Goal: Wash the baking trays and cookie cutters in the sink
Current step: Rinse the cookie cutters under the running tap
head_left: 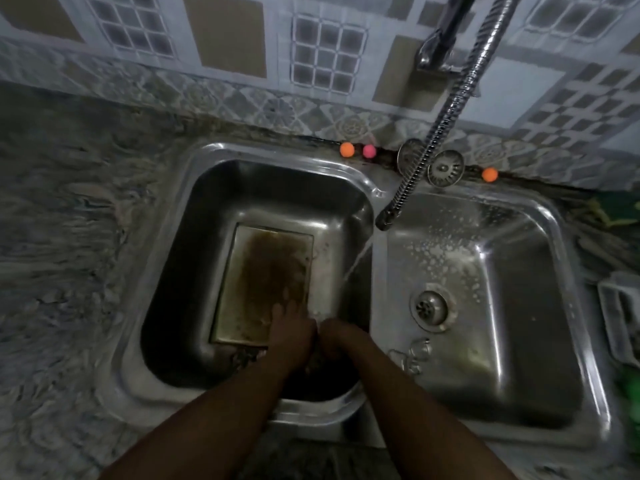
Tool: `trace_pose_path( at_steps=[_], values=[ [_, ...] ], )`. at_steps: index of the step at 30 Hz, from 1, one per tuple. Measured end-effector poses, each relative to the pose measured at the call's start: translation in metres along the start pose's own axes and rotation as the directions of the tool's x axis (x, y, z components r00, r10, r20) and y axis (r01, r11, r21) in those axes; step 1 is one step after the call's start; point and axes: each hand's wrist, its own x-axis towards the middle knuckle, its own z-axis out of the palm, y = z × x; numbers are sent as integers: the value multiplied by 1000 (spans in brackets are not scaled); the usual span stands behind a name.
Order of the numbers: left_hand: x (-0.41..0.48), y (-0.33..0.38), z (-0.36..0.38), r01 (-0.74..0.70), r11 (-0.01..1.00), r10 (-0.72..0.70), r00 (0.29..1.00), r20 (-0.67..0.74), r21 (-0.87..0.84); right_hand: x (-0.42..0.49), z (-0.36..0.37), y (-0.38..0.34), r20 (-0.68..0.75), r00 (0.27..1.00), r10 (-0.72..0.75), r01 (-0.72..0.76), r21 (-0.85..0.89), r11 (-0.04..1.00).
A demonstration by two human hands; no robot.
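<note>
A rectangular baking tray, stained brown inside, lies in the left sink basin. My left hand lies over the tray's near right corner, fingers spread on it. My right hand is beside it with its fingers curled downward; what they hold is hidden in shadow. Water streams from the flexible tap hose into the left basin just beyond both hands. Two metal cookie cutters lie in the right basin near its left wall.
The right basin has soap suds and a drain. Two drain strainers and small orange and pink balls sit on the sink's back rim. A white rack stands at the far right. A marbled counter spreads left.
</note>
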Motion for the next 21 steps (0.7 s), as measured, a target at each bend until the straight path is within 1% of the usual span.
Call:
trace_pose_path(
  at_steps=[2,4,5,7,9,10,12,13,14,15,17,18,19,20,21],
  values=[
    [-1,3,0,19,1000,-19,1000,-9,-8,-2,-1,1,-10,1000,-25,24,-70,997],
    [-3,3,1,52,997,-49,998,50,-59,-7,-3,1,-22,998,-51,48,-121,992],
    [-4,3,1,70,995,-66,997,49,-77,-8,-4,2,-33,998,-56,51,-120,991],
    [-7,3,-3,79,990,-80,997,-8,-118,-16,-7,2,-83,994,-66,59,-87,994],
    [-6,-2,-11,97,979,-109,992,-59,-182,-27,-12,1,-189,980,-71,67,-29,997],
    [-5,-6,-17,105,969,-128,987,-92,-222,-33,-16,0,-264,962,-64,68,8,998],
    [0,-13,-31,85,919,-167,969,-184,-386,-47,-24,2,-452,889,-73,118,74,990],
    [1,-16,-41,55,852,-195,956,-219,-520,-52,-29,3,-554,828,-92,176,101,979],
    [2,-17,-53,15,758,-229,942,-245,-652,-58,-35,5,-645,757,-102,249,140,958],
    [3,-17,-67,-30,664,-260,928,-267,-748,-63,-40,7,-719,688,-100,322,179,929],
    [5,-11,-96,-105,525,-306,903,-303,-844,-74,-56,11,-826,562,-41,451,265,852],
    [6,-5,-109,-132,431,-332,897,-293,-892,-79,-64,12,-851,524,-10,511,305,803],
    [9,0,-120,-153,291,-359,898,-256,-944,-84,-72,12,-864,503,11,573,343,745],
    [12,5,-130,-162,134,-372,906,-201,-978,-90,-78,13,-863,504,29,637,393,663],
    [16,10,-138,-154,-9,-370,918,-140,-988,-93,-84,14,-855,517,48,701,455,550]
  ],
)
